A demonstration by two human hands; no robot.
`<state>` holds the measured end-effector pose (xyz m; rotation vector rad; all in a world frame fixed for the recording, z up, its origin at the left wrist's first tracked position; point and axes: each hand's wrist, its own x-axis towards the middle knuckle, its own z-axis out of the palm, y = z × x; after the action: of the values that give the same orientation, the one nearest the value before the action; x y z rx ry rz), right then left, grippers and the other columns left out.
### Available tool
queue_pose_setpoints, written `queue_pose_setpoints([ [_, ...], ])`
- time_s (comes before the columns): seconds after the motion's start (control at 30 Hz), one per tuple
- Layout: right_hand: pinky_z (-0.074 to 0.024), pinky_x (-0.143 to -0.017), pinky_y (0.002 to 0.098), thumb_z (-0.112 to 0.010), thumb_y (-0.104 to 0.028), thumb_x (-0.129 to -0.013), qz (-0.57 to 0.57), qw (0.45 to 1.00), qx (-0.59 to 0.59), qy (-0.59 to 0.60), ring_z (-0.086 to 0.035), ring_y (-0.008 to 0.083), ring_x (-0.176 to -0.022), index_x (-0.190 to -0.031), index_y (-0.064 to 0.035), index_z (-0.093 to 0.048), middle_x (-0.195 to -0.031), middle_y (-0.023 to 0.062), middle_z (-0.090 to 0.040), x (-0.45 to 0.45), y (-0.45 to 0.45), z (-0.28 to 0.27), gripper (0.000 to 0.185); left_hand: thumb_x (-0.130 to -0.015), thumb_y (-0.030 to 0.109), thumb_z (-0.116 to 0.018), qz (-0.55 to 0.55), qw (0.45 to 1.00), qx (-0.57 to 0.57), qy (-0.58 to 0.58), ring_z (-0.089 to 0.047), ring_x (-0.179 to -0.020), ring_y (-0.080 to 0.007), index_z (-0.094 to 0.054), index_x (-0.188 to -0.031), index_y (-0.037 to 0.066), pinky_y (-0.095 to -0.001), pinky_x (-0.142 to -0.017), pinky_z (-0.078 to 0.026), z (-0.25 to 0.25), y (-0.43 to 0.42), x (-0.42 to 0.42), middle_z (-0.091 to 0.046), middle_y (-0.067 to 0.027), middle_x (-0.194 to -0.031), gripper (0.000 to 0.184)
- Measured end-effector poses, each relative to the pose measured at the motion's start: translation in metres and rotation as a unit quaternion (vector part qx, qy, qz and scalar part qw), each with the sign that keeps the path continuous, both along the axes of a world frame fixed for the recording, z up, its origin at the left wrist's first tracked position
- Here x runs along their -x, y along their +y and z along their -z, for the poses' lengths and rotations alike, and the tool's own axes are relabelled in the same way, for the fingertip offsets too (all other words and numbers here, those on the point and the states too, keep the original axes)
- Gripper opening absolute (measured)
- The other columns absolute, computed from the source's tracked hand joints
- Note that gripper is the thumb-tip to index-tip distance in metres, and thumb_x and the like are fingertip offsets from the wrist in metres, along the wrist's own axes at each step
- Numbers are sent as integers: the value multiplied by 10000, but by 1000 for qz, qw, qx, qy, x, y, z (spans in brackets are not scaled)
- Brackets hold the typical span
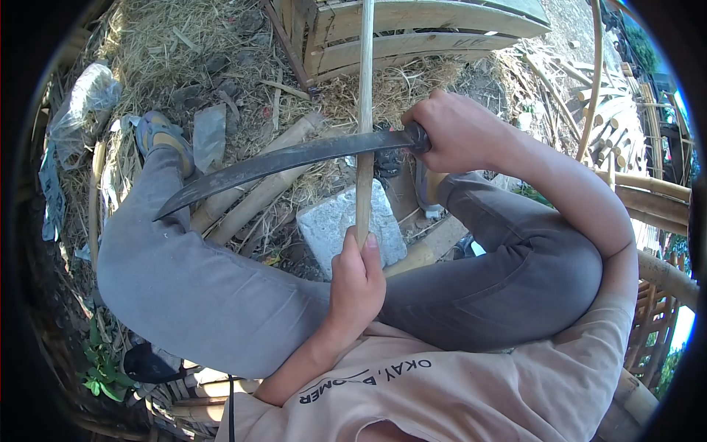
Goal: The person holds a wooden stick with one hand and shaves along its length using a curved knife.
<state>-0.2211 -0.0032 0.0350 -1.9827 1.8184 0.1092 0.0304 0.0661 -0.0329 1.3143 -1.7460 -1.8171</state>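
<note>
My left hand [357, 283] is closed around the lower end of a long, pale bamboo strip [366, 74], which runs upright through the view and out at the top. My right hand [464, 132] grips the handle of a machete [280, 162]. Its dark, curved blade lies across the strip above my left hand, with the tip pointing left over my knee. Most of the handle is hidden inside my fist. Behind the strip's lower part, a whitish stone block [324, 236] sits on the ground between my legs.
A wooden slatted crate [420, 48] stands at the top. Bamboo poles [254, 202] lie on the ground by the block, among straw and shavings. More cut bamboo [611, 136] is piled at right. Plastic wrapping [85, 110] lies at far left, near my shoe [162, 136].
</note>
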Motion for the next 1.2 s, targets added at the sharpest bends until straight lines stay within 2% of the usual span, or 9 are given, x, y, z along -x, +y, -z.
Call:
queue_pose_setpoints([
  [0.17,-552,-661,480,-684,-83,-709,4,1000,-1,11,-683,405,-696,-813,21,-715,-674,221,-660,-1,-2,-2,150,-1088,209,-425,-13,1000,-14,5,-571,-505,-319,-512,-1054,-24,-441,-505,-394,2,1,0,-519,-165,-585,251],
  [0.27,-555,-669,479,-680,-81,-703,2,1000,13,19,-680,407,-697,-804,24,-708,-674,226,-656,-1,0,-1,148,-1099,222,-418,-24,1000,-14,10,-423,-513,-76,-536,-1047,-14,-309,-480,-346,5,4,0,-442,3,-589,269],
  [0.37,-557,-685,483,-674,-80,-705,5,999,2,37,-680,407,-704,-815,20,-701,-678,228,-655,-2,0,-4,151,-1083,194,-429,-16,1000,-8,-2,-565,-492,-331,-514,-1087,-32,-448,-497,-390,6,4,1,-512,-177,-574,242],
  [0.57,-582,-682,467,-718,-172,-721,-30,994,63,87,-705,382,-727,-827,-16,-709,-703,182,-676,2,1,-17,189,-1079,180,-438,-16,1000,19,5,-570,-485,-333,-514,-1058,-31,-451,-493,-389,1,4,-1,-516,-178,-570,225],
  [0.67,-574,-660,463,-734,-192,-723,-41,986,63,148,-704,373,-719,-817,-33,-703,-698,165,-672,0,0,-26,186,-1111,258,-394,-16,999,20,39,-421,-505,-74,-503,-971,32,-294,-462,-342,6,8,-2,-447,4,-609,287],
  [0.77,-569,-646,458,-737,-191,-718,-68,984,66,153,-701,365,-711,-807,-45,-695,-697,156,-664,6,0,-23,176,-1121,279,-369,-31,986,-127,105,-372,-503,-48,-486,-951,59,-248,-449,-320,13,11,-4,-410,34,-631,303],
  [0.87,-546,-618,458,-679,-89,-716,-83,986,76,124,-677,344,-631,-778,-39,-672,-613,145,-624,12,3,-3,80,-1127,284,-349,-37,975,-183,122,-326,-509,-26,-471,-945,83,-210,-441,-295,17,12,-3,-370,59,-650,297],
  [0.97,-566,-647,450,-731,-178,-727,-101,981,52,156,-702,360,-717,-795,-50,-691,-717,151,-666,11,8,7,150,-1101,250,-405,-20,992,-111,61,-494,-545,-165,-506,-905,-6,-377,-532,-392,18,18,-3,-507,-96,-611,338],
  [1.2,-568,-658,453,-725,-157,-714,-50,987,59,144,-705,359,-728,-806,-45,-698,-718,152,-670,9,9,-20,147,-1082,204,-446,-7,999,10,43,-469,-470,-210,-503,-904,-15,-401,-494,-365,-2,13,-1,-489,-143,-567,288],
])
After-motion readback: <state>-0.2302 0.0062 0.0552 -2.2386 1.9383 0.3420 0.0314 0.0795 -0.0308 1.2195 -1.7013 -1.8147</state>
